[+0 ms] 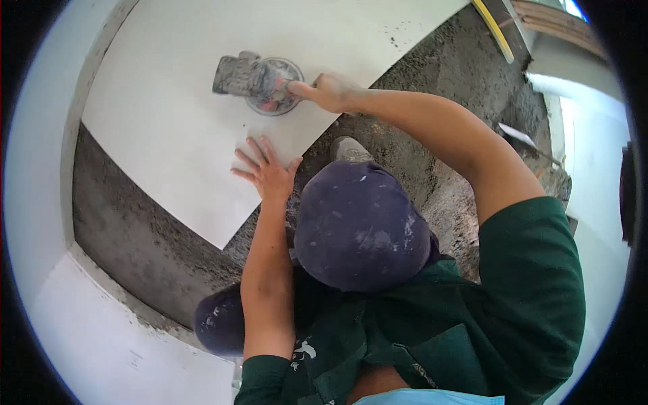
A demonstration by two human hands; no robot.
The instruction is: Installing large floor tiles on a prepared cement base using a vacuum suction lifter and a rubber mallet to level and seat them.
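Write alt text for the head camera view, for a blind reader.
A person's right hand holds a dusty round-based tool on a large white slab, where the left hand lies spread; rough grey ground shows alongside.

Bright, diffuse light, pale wall (597, 175) glowing well right of the grip, right hand (332, 92) motion-blurred, fisheye-bent edges, black corners farthest out.

My left hand (272, 177) lies on the tile (162, 121). The tool (275, 86) sits on it too, ahead of that hand, left of my right hand (331, 93). Right of both hands lies mortar (432, 67).
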